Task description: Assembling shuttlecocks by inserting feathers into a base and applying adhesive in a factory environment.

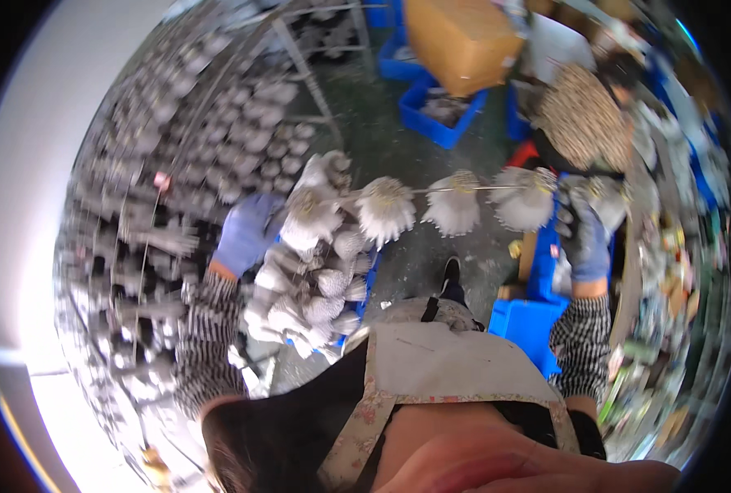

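A thin rod stretches nearly level between my two gloved hands, with several white, feathery, cone-shaped bunches strung along it. My left hand, in a pale blue glove, is closed at the rod's left end, beside the leftmost bunch; its fingertips are partly hidden. At the other end, my right hand, in a blue glove with darker fingers, is closed round the rod next to more bunches. Below the rod's left part, similar white bunches lie heaped in a blue crate.
A metal rack with rows of greyish-white bunches fills the left side. Ahead are a cardboard box and a blue bin. Blue bins stand near my right arm. Another person is at the far right.
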A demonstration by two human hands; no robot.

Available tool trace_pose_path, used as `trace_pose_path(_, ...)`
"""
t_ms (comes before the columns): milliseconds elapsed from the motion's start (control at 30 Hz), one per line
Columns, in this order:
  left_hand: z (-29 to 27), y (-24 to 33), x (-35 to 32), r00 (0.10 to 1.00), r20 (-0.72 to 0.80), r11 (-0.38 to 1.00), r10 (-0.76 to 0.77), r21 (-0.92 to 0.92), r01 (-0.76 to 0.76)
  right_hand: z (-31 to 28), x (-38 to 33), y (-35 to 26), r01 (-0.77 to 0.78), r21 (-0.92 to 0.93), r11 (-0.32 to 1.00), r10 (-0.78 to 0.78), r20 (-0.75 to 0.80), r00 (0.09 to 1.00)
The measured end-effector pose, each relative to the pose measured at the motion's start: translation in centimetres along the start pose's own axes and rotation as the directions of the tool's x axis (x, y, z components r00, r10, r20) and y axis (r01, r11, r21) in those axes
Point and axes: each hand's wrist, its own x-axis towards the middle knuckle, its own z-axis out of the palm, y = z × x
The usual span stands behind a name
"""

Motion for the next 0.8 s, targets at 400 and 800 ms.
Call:
trace_pose_path(400,-1.0,-4.7,7.2,0.882,-0.265,0.864,-0.391,0.226,0.451,10.0,26.6,-5.2,-0.109,-0.117,0.987,0.143,0.336,0.931)
trace_pose_path(800,-11.2,-14.5,5.6,0.679,-0.570,0.652,-0.464,0.299,0.697,36.5,45.7,-2.3,-0.231,-0.152,0.961,0.230,0.903,0.362)
